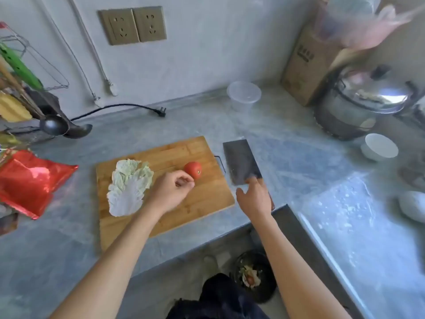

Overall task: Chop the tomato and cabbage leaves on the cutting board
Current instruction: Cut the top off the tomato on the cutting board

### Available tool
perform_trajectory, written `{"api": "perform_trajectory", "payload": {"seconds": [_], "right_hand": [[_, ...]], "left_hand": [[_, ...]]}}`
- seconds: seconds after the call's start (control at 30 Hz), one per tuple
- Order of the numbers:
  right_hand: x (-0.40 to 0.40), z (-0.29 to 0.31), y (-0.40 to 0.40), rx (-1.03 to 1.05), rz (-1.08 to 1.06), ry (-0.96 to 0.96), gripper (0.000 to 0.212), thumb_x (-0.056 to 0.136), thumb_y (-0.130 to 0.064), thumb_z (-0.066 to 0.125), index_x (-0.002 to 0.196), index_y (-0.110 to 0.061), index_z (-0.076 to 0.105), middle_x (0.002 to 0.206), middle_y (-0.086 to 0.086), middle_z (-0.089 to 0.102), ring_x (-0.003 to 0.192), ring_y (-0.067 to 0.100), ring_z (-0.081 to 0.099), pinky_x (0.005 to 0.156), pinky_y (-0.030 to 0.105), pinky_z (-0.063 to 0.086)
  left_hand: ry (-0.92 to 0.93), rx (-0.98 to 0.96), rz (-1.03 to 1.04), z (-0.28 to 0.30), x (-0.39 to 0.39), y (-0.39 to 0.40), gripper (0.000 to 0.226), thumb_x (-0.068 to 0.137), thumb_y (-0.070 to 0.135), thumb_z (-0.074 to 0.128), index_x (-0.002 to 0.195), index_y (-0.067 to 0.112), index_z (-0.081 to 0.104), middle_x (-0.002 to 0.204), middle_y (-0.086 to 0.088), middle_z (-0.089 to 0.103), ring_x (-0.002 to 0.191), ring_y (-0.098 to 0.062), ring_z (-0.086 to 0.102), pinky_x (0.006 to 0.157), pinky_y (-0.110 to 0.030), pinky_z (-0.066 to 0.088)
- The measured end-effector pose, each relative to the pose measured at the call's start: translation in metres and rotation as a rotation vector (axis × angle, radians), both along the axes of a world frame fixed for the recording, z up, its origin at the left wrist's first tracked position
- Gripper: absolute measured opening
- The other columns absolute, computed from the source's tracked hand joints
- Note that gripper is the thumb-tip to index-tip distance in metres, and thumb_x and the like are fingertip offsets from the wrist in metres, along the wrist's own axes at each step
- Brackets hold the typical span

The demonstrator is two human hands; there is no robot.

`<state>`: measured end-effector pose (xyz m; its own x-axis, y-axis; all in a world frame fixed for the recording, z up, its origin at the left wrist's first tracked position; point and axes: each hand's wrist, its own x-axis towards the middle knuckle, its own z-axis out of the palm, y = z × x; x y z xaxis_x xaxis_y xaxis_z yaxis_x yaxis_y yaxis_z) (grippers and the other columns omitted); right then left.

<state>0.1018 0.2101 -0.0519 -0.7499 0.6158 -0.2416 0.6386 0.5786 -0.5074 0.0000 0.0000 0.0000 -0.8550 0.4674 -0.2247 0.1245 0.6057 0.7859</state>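
Right now nothing is being cut yet: the tomato (192, 169) is sitting whole on the cutting board (202, 199), toward three o'clock, and the cabbage leaves (130, 186) are lying flat toward nine o'clock. The left hand (171, 192) is hovering just beside the tomato, at its seven o'clock, fingers loosely curled and holding nothing. The right hand (255, 199) is reaching over the cleaver (240, 163), which is lying on the counter (299, 157) at the board's three o'clock; its fingers are lying extended over the handle end, not yet wrapped around it. Judging from this, the grip is coming next: closing fully round the handle, lifting the blade clear of the board's edge, and steadying the tomato with tucked fingertips should be keeping the first cut safe.
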Motion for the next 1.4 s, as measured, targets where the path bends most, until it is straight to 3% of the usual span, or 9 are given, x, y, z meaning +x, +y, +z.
{"api": "perform_trajectory", "payload": {"seconds": [0.17,0.43,0.6,0.73,0.87,0.97,1.17,1.3,1.4], "right_hand": [[-0.021,-0.024,0.041,0.066,-0.082,-0.209,0.047,0.089,-0.012,0.054,0.134,-0.005,0.040,0.140,0.019,0.041,0.133,0.039,0.039,0.110,0.046,0.036],[-0.032,-0.051,0.078,0.033,-0.111,-0.223,0.035,0.092,-0.011,0.055,0.125,-0.001,0.047,0.132,0.020,0.048,0.123,0.038,0.048,0.093,0.039,0.045],[-0.034,-0.032,0.103,-0.411,-0.203,-0.112,0.018,0.079,-0.017,0.062,0.071,-0.006,0.050,0.074,0.012,0.056,0.068,0.028,0.058,0.056,0.030,0.043],[-0.029,-0.007,0.095,-1.019,-0.288,0.024,0.004,0.087,-0.004,0.053,0.083,-0.004,0.053,0.070,0.011,0.053,0.047,0.016,0.051,0.045,0.025,0.046],[-0.026,-0.002,0.079,-0.804,-0.120,0.097,0.006,0.092,-0.009,0.051,0.086,-0.007,0.052,0.064,0.007,0.054,0.044,0.014,0.050,0.044,0.026,0.046],[-0.029,-0.001,0.068,-0.633,0.024,0.099,0.008,0.092,-0.012,0.055,0.089,-0.005,0.053,0.068,0.011,0.058,0.049,0.018,0.056,0.044,0.027,0.050],[-0.035,-0.001,0.043,-0.406,0.227,0.114,0.013,0.093,-0.013,0.055,0.090,-0.002,0.048,0.085,0.026,0.060,0.070,0.042,0.065,0.059,0.055,0.055],[-0.033,-0.007,0.032,-0.359,0.266,0.144,0.018,0.099,-0.021,0.057,0.090,-0.010,0.047,0.068,0.012,0.054,0.057,0.029,0.055,0.051,0.042,0.044],[-0.033,-0.010,0.024,-0.340,0.268,0.264,0.016,0.099,-0.020,0.059,0.090,-0.007,0.053,0.056,-0.002,0.040,0.046,0.014,0.036,0.045,0.024,0.028]], "left_hand": [[-0.017,-0.019,-0.059,-0.012,-0.007,0.070,0.008,0.089,0.022,0.068,0.085,0.028,0.071,0.087,0.006,0.070,0.084,-0.008,0.065,0.078,-0.028,0.053],[-0.064,-0.004,-0.058,-0.033,-0.009,0.111,0.003,0.084,0.032,0.068,0.084,0.033,0.072,0.081,0.008,0.073,0.079,-0.010,0.069,0.080,-0.039,0.058],[-0.102,0.003,-0.037,-0.031,-0.010,0.125,0.009,0.087,0.030,0.068,0.081,0.035,0.070,0.081,0.010,0.073,0.081,-0.010,0.069,0.082,-0.037,0.057],[-0.122,0.053,0.037,-0.023,-0.008,0.121,0.008,0.091,0.022,0.066,0.086,0.026,0.072,0.082,0.004,0.074,0.075,-0.013,0.070,0.075,-0.027,0.054],[-0.060,0.098,0.218,-0.026,-0.013,0.095,0.010,0.091,0.015,0.066,0.087,0.023,0.071,0.090,0.006,0.072,0.084,-0.010,0.067,0.078,-0.025,0.053],[0.072,-0.081,0.353,-0.033,-0.023,0.068,0.022,0.089,0.008,0.065,0.103,0.026,0.067,0.109,0.008,0.066,0.101,-0.011,0.061,0.081,-0.023,0.049],[0.177,-0.365,-0.197,-0.055,-0.055,0.047,0.069,0.087,0.004,0.067,0.147,0.027,0.039,0.159,0.005,0.027,0.142,-0.021,0.034,0.110,-0.031,0.034],[0.257,-0.346,-0.239,-0.068,-0.065,0.053,0.056,0.088,0.017,0.071,0.140,0.024,0.050,0.149,0.000,0.044,0.135,-0.024,0.044,0.113,-0.035,0.036],[0.136,-0.179,0.072,-0.074,-0.060,0.057,0.054,0.084,0.033,0.076,0.133,0.024,0.053,0.125,0.003,0.058,0.113,-0.016,0.055,0.094,-0.026,0.046]]}}
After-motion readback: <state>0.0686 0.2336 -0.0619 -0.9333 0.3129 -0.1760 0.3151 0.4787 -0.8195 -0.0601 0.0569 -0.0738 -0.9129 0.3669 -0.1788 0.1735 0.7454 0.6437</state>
